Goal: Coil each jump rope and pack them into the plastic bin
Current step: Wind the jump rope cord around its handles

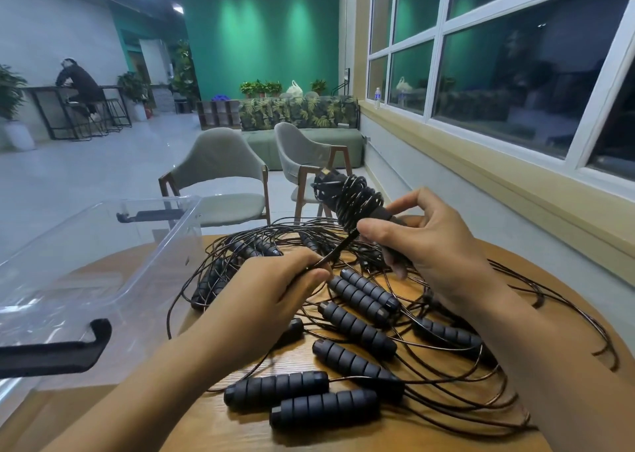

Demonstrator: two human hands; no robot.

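Note:
My right hand (436, 245) grips a pair of black jump-rope handles with dark cord wound round them in a coiled bundle (354, 199), held above the table. A strand of that cord runs down to my left hand (275, 286), which pinches it between thumb and fingers. Below both hands lies a tangled pile of jump ropes (357, 334): several ribbed black handles and loops of thin brown-black cord. The clear plastic bin (103, 245) with black latch handles stands at the left, next to the pile; nothing shows inside it.
The ropes lie on a round wooden table (240, 431). Two grey chairs (223, 176) stand beyond its far edge. A windowed wall runs along the right. A person sits at a high table far off at the left.

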